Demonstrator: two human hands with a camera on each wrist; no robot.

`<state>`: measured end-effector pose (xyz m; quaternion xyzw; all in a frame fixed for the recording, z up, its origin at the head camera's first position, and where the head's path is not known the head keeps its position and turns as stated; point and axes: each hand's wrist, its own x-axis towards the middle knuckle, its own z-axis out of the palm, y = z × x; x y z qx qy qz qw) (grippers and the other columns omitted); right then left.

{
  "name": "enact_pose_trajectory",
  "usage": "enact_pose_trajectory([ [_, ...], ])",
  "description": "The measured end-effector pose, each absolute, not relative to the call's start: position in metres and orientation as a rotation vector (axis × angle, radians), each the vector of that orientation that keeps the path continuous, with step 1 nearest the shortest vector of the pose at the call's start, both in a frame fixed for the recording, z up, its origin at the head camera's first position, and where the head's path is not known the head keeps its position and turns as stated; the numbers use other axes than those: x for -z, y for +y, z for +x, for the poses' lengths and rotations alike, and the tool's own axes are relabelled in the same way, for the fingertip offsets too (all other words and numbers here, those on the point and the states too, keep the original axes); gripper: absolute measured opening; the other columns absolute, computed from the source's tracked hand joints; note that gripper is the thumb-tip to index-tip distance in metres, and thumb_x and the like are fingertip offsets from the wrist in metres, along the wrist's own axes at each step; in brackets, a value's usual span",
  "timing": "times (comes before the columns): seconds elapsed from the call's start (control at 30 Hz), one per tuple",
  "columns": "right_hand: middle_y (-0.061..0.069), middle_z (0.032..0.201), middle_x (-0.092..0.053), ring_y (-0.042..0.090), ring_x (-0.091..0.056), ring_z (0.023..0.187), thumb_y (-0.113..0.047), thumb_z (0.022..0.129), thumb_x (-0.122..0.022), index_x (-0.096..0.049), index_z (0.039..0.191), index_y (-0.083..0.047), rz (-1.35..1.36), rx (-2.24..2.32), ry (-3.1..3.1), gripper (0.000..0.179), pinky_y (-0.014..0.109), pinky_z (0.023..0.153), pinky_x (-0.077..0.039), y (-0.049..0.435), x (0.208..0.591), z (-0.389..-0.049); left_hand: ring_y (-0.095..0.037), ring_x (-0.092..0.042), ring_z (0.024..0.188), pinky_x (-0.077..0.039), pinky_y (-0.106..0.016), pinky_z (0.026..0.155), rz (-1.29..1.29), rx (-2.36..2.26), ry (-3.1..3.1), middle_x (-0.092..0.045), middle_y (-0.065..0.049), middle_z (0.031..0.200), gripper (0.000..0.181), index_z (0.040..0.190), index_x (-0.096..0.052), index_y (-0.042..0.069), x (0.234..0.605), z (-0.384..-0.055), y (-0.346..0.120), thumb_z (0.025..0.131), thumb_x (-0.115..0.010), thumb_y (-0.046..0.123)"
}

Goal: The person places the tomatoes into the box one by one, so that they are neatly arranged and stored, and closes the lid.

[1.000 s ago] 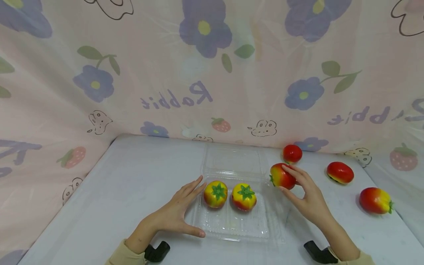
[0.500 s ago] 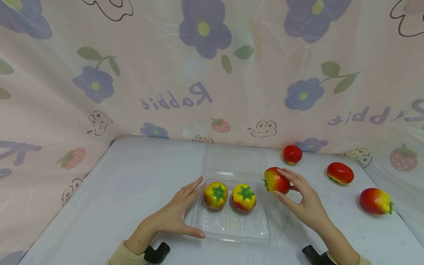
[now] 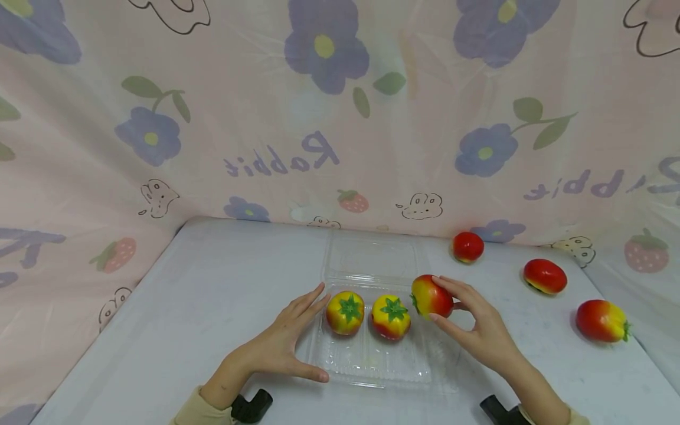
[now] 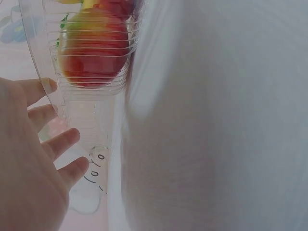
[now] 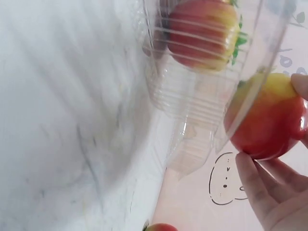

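Observation:
A clear plastic clamshell box (image 3: 393, 366) lies with its lid folded back on the white table. Two toy fruits sit inside it, a yellow-red one (image 3: 345, 314) at the left and another (image 3: 391, 319) beside it, green leafy tops up. My right hand (image 3: 475, 321) pinches a third red-yellow toy fruit (image 3: 431, 296) between thumb and fingers, its green top turned left. In the right wrist view this held fruit (image 5: 269, 118) is by the box's rim. Fingers spread, my left hand (image 3: 284, 339) stays at the box's left rim; the left wrist view shows fingertips (image 4: 50, 85) against it.
Three more toy fruits lie on the right of the table: a round red one (image 3: 468, 247) at the back, an oval red one (image 3: 545, 276), and a red-yellow one (image 3: 602, 321) near the right edge. A printed cloth (image 3: 255, 106) hangs behind the table.
My right hand has carried the held toy fruit left and toward me, from beside the box to over its right side. The left hand has not moved.

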<state>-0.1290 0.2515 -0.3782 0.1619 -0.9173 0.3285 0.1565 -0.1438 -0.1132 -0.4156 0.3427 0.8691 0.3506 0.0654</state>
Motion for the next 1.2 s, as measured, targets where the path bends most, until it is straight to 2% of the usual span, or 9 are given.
enact_pose_trajectory([
  [0.13, 0.001, 0.132, -0.057, 0.005, -0.054, 0.110, -0.018, 0.078, -0.080, -0.051, 0.138, -0.025, 0.498, -0.917, -2.625, 0.067, 0.012, 0.082, -0.050, 0.249, 0.381, -0.128, -0.034, -0.012, 0.146, -0.019, -0.069, 0.109, 1.028, -1.054, 2.622, 0.004, 0.008, 0.162, 0.119, 0.155, -0.014, 0.027, 0.416, -0.144, -0.113, 0.063, -0.081, 0.061],
  [0.47, 0.000, 0.132, -0.058, 0.009, -0.055, 0.111, -0.019, 0.077, -0.081, -0.052, 0.137, -0.024, 0.573, -0.894, -2.623, 0.067, 0.029, 0.080, -0.057, 0.243, 0.384, -0.126, -0.034, -0.013, 0.146, -0.020, -0.069, 0.108, 1.026, -1.052, 2.638, 0.000, 0.000, 0.163, 0.119, 0.155, -0.016, 0.022, 0.418, -0.144, -0.113, 0.062, -0.080, 0.062],
  [0.57, 0.001, 0.132, -0.058, 0.012, -0.056, 0.110, -0.020, 0.077, -0.081, -0.052, 0.137, -0.023, 0.590, -0.880, -2.619, 0.067, 0.030, 0.080, -0.057, 0.242, 0.384, -0.125, -0.034, -0.012, 0.146, -0.020, -0.068, 0.108, 1.024, -1.056, 2.635, 0.001, 0.003, 0.163, 0.119, 0.155, -0.017, 0.022, 0.417, -0.144, -0.113, 0.062, -0.080, 0.062],
  [0.67, 0.000, 0.133, -0.058, 0.014, -0.057, 0.111, -0.022, 0.077, -0.081, -0.052, 0.137, -0.025, 0.576, -0.859, -2.641, 0.066, 0.032, 0.083, -0.056, 0.241, 0.386, -0.125, -0.034, -0.013, 0.146, -0.021, -0.068, 0.108, 1.026, -1.051, 2.636, 0.001, 0.003, 0.163, 0.119, 0.155, -0.017, 0.021, 0.417, -0.144, -0.113, 0.062, -0.080, 0.062],
  [0.83, 0.000, 0.134, -0.057, 0.021, -0.055, 0.119, -0.026, 0.079, -0.079, -0.051, 0.138, -0.026, 0.554, -0.829, -2.683, 0.065, 0.047, 0.090, -0.052, 0.241, 0.393, -0.125, -0.033, -0.014, 0.146, -0.021, -0.068, 0.108, 1.026, -1.054, 2.628, -0.001, 0.000, 0.163, 0.119, 0.155, -0.018, 0.021, 0.416, -0.144, -0.113, 0.063, -0.080, 0.061],
  [0.93, 0.005, 0.135, -0.057, 0.028, -0.053, 0.121, -0.025, 0.082, -0.077, -0.052, 0.138, -0.024, 0.558, -0.837, -2.690, 0.061, 0.054, 0.091, -0.049, 0.240, 0.394, -0.124, -0.033, -0.014, 0.146, -0.021, -0.068, 0.108, 1.031, -1.057, 2.627, 0.000, 0.001, 0.163, 0.118, 0.155, -0.018, 0.021, 0.417, -0.144, -0.113, 0.063, -0.080, 0.061],
  [1.2, 0.010, 0.136, -0.053, 0.033, -0.051, 0.122, -0.026, 0.084, -0.074, -0.053, 0.136, -0.022, 0.539, -0.866, -2.715, 0.057, 0.059, 0.090, -0.047, 0.239, 0.395, -0.125, -0.033, -0.014, 0.146, -0.021, -0.068, 0.109, 1.043, -1.058, 2.633, -0.002, -0.001, 0.163, 0.117, 0.155, -0.019, 0.023, 0.417, -0.144, -0.113, 0.063, -0.080, 0.062],
])
